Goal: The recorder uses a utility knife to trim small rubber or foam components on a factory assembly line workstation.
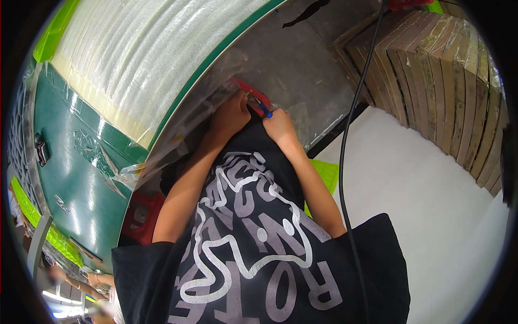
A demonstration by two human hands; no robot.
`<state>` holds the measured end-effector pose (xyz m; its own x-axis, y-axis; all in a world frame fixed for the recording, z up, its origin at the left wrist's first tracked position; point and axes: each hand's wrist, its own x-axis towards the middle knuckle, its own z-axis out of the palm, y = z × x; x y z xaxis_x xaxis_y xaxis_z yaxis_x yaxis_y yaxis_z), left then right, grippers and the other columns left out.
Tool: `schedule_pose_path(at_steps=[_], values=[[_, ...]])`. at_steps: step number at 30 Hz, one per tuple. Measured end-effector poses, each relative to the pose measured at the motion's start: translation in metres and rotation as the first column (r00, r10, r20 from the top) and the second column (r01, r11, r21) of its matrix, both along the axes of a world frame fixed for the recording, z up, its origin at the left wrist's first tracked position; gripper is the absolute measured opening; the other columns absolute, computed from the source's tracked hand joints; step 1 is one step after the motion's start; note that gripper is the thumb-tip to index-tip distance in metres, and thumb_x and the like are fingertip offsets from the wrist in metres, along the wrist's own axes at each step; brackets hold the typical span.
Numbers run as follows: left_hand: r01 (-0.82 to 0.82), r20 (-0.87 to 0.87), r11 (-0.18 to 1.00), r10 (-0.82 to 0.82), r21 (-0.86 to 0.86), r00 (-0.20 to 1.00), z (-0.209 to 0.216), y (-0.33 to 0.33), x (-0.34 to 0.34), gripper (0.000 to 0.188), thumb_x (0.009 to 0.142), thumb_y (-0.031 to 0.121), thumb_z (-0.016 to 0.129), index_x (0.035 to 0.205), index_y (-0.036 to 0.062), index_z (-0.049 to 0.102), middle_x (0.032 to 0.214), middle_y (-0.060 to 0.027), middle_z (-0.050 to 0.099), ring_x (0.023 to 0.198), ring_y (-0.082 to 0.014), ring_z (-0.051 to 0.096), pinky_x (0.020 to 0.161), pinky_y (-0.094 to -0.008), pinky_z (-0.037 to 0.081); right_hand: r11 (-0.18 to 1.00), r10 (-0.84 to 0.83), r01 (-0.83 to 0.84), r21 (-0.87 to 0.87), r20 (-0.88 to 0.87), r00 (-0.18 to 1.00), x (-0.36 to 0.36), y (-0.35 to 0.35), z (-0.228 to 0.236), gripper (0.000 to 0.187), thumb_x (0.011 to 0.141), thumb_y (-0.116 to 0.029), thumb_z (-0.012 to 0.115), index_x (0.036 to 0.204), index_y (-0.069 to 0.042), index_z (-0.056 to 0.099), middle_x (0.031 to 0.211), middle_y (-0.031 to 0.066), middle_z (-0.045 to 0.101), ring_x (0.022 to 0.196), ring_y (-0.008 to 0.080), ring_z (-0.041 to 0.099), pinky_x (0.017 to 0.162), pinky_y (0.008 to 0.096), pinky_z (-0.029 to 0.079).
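Both my hands are close together in front of me, beyond the hem of my black printed shirt (pixel 259 216). My left hand (pixel 232 114) is closed, its fingers curled inward; what they hold is hidden. My right hand (pixel 281 128) is closed beside it. A small blue-ended tool (pixel 266 112) with a thin shaft sticks out at its thumb side; its exact kind is too small to tell. Dark cloth lies between the two hands. Just past them is a red plastic piece (pixel 253 92), partly covered by my fingers.
At left stands a green-topped table (pixel 81 178) with a stack of white foam sheets (pixel 156 48). Clear plastic film (pixel 178 129) hangs at its edge. Flat brown cartons (pixel 431 75) line the far right, beside a white surface (pixel 399 173). A black cable (pixel 345 156) crosses the view.
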<state>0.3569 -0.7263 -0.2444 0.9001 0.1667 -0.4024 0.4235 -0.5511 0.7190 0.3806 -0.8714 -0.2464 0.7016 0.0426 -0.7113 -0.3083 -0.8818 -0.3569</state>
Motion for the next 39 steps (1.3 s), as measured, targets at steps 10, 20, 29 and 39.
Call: schedule_pose_path(at_steps=[10,20,29,39], values=[[0.041,-0.054,0.999,-0.04,0.015,0.998,0.005,0.0,0.001,0.015,0.082,0.014,0.044,0.09,0.0043,0.053,0.084,-0.023,0.058,0.081,-0.0408,0.055,0.069,-0.0474,0.043,0.999,-0.018,0.019,0.034,-0.03,0.999,0.0,0.0,-0.005,0.024,0.071,-0.014,0.051,0.077,0.007,0.061,0.078,0.0318,0.056,0.084,0.0451,0.054,0.073,0.0441,0.045],[0.098,-0.089,0.995,-0.095,0.028,0.992,0.013,0.002,0.006,0.015,0.082,0.013,0.045,0.091,0.0038,0.053,0.084,-0.0232,0.058,0.082,-0.0396,0.056,0.07,-0.047,0.043,0.999,-0.028,0.032,0.042,-0.081,0.996,-0.002,-0.004,-0.016,0.026,0.069,-0.015,0.052,0.082,0.005,0.062,0.084,0.0298,0.058,0.087,0.044,0.055,0.078,0.0459,0.044],[-0.036,0.062,0.999,0.038,-0.029,0.997,-0.002,0.001,0.001,0.014,0.081,0.014,0.046,0.087,0.0047,0.054,0.078,-0.021,0.058,0.078,-0.0391,0.056,0.066,-0.0457,0.043,0.828,-0.02,-0.096,0.553,0.201,0.979,0.0,-0.012,0.006,0.02,0.077,-0.012,0.056,0.091,0.001,0.055,0.082,0.0181,0.06,0.058,0.0276,0.058,0.055,0.0372,0.045],[-0.166,0.028,0.931,0.185,-0.325,0.982,0.069,-0.005,0.018,0.014,0.082,0.015,0.047,0.083,0.0036,0.056,0.072,-0.0199,0.058,0.068,-0.0359,0.057,0.062,-0.0411,0.044,0.742,-0.2,0.111,0.661,0.061,0.978,0.005,-0.034,0.095,0.025,0.083,-0.006,0.056,0.105,-0.001,0.046,0.093,0.0079,0.052,0.065,0.0085,0.051,0.056,0.0183,0.038]])
